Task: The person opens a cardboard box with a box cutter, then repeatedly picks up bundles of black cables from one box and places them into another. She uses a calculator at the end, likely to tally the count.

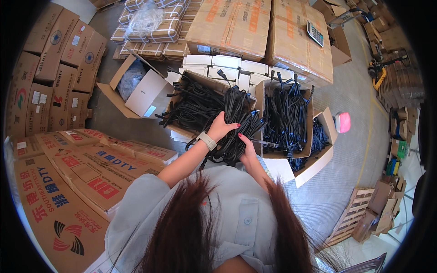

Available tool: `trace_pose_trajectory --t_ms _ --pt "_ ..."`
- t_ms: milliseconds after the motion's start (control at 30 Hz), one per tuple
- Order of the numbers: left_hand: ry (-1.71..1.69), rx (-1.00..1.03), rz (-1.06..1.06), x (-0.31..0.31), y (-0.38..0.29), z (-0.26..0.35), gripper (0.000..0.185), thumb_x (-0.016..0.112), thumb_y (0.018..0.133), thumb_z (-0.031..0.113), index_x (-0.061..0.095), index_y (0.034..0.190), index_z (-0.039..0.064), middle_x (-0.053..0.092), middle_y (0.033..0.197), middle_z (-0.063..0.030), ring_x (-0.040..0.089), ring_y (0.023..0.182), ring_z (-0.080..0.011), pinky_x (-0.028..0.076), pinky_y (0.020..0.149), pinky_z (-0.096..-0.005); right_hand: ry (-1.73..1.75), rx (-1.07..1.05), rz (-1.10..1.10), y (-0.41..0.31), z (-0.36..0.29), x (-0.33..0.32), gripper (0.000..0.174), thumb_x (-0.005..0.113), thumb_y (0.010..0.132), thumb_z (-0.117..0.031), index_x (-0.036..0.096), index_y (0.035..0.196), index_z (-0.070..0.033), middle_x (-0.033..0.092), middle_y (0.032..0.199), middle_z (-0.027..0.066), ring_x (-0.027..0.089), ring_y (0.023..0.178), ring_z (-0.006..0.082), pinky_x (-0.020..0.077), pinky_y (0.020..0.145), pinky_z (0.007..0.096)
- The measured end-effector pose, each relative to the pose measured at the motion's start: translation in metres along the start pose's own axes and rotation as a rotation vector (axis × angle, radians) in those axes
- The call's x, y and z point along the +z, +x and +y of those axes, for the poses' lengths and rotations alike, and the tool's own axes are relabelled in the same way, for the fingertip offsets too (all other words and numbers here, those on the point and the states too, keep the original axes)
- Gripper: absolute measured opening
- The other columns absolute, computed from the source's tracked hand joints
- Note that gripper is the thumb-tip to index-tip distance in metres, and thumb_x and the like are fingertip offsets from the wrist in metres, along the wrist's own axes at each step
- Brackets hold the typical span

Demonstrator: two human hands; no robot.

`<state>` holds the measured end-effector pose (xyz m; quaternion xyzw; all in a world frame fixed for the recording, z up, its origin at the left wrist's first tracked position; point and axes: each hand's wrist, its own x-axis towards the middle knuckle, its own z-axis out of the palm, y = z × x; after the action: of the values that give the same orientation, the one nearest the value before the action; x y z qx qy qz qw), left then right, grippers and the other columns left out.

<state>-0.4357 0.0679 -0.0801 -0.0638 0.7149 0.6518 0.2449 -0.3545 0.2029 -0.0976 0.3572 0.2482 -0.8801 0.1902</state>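
Observation:
Bundles of coiled black cables [235, 136] with plugs are between my two hands, at the near right corner of an open cardboard box. My left hand [220, 129], with a pale watch on its wrist, grips the bundles from the left. From the lower right my right hand [248, 148] holds them, its thumb on top. Under and behind them, the cardboard box [209, 77] is filled with more black cables [194, 102]. Just right stands a second open box [259, 102] of black cables [286, 116], their plugs upward.
White boxes [225, 61] are stacked behind. Large taped cartons [228, 27] stand beyond, one bearing a calculator [314, 33]. Printed cartons [99, 170] fill the left side. An open carton [126, 111] holds a wrapped item. At right are a pink-topped stool [342, 122] and a wooden pallet [351, 211].

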Motion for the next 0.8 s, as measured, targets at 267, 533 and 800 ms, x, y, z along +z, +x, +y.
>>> trace_pose_trajectory --t_ms 267,533,800 --pt "0.108 0.018 -0.28 -0.022 -0.036 0.002 0.041 0.062 0.078 0.009 0.044 0.114 -0.002 0.057 0.105 -0.0093 0.053 0.095 -0.0134 0.042 0.086 -0.0269 0.156 -0.093 -0.055 -0.002 -0.009 -0.006 0.029 0.055 0.081 -0.019 0.057 0.101 0.002 0.063 0.092 0.0125 0.06 0.084 0.0242 0.0492 0.079 0.0367" --pt "0.617 0.283 -0.236 0.015 -0.075 0.007 0.063 0.045 0.088 0.04 0.031 0.128 -0.006 0.024 0.136 -0.0286 0.02 0.129 -0.0401 0.017 0.104 -0.0452 0.108 -0.1 -0.148 -0.007 0.001 -0.021 0.055 0.043 0.087 -0.042 0.044 0.124 -0.001 0.053 0.119 0.014 0.051 0.108 0.0282 0.0383 0.096 0.0392" --pt "0.636 0.598 -0.194 0.031 -0.098 0.061 0.062 0.047 0.086 0.042 0.042 0.118 -0.01 0.03 0.133 -0.0267 0.031 0.123 -0.0371 0.027 0.099 -0.0438 0.488 -0.154 -0.615 -0.011 0.009 -0.033 0.067 0.046 0.076 -0.054 0.046 0.123 -0.006 0.051 0.122 0.0116 0.049 0.11 0.0256 0.0355 0.097 0.0393"
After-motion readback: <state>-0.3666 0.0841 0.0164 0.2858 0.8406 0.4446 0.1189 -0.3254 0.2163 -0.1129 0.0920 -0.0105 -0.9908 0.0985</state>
